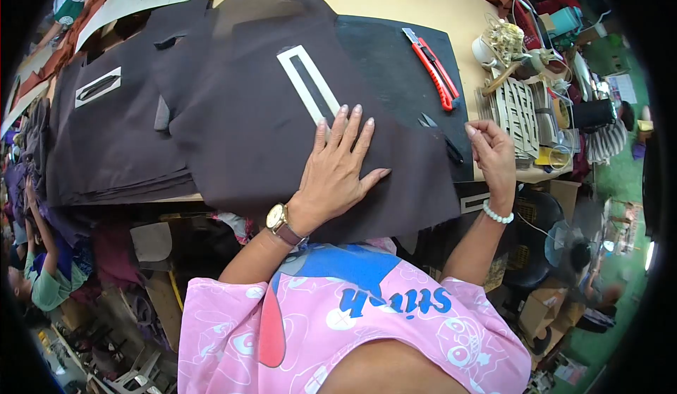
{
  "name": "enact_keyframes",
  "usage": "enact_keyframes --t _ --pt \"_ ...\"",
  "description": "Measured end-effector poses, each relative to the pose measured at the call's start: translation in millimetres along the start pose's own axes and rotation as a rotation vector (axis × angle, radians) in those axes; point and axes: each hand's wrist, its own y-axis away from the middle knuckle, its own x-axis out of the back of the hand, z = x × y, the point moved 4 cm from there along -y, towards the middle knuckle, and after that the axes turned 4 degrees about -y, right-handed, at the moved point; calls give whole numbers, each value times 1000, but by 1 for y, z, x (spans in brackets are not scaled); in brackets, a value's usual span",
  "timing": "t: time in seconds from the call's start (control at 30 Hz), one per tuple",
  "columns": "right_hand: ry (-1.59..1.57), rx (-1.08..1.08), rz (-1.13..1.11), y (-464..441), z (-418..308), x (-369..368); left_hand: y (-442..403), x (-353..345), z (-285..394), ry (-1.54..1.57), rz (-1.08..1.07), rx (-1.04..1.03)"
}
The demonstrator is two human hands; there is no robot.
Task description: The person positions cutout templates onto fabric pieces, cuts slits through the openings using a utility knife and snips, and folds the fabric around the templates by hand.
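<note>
My left hand (337, 158) lies flat with fingers spread on a dark brown sheet of fabric (247, 126). Its fingertips touch the lower end of a white rectangular frame (305, 80) with a long slot. At the table's right side, my right hand (493, 156) is raised with thumb and forefinger pinched; whatever they hold, if anything, is too small to make out. Between the hands, small pointed snips (444, 140) rest near the fabric's edge. A red utility knife (431, 68) lies on the black cutting mat (381, 48), which the fabric partly covers.
Stacked dark fabric pieces (120, 147) lie to the left, topped by a second white frame (99, 86) with a dark strip on it. White slatted pieces (518, 115) and a cup (486, 50) crowd the right edge. Other people (46, 274) are at far left.
</note>
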Motion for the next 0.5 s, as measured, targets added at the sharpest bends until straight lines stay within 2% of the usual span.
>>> enact_keyframes --t 0.03,0.1,0.13,0.17,0.2,0.23,0.27,0.33,0.37,0.4,0.5 --pt "-16 -39 52 3 9 4 0 0 4 -53 4 -51" --pt "171 147 106 12 23 -5 0 0 10 -170 10 -154" --pt "262 243 136 18 24 -12 2 3 14 104 5 -201" --pt "415 310 184 25 13 -19 5 -3 23 50 56 -282" --pt "397 331 215 29 14 -22 7 -14 32 -5 109 -358" --pt "368 365 232 29 18 -21 7 -19 36 -57 45 -403" --pt "338 392 247 30 23 -18 7 -21 40 11 4 -344" --pt "176 308 342 31 35 -2 1 -20 51 138 -69 -234" --pt "94 264 386 32 38 3 0 -23 54 104 -82 -223" --pt "-48 247 467 36 37 8 -3 -27 57 110 -28 -214" --pt "-103 327 561 59 -4 8 -10 -39 71 101 58 -208"
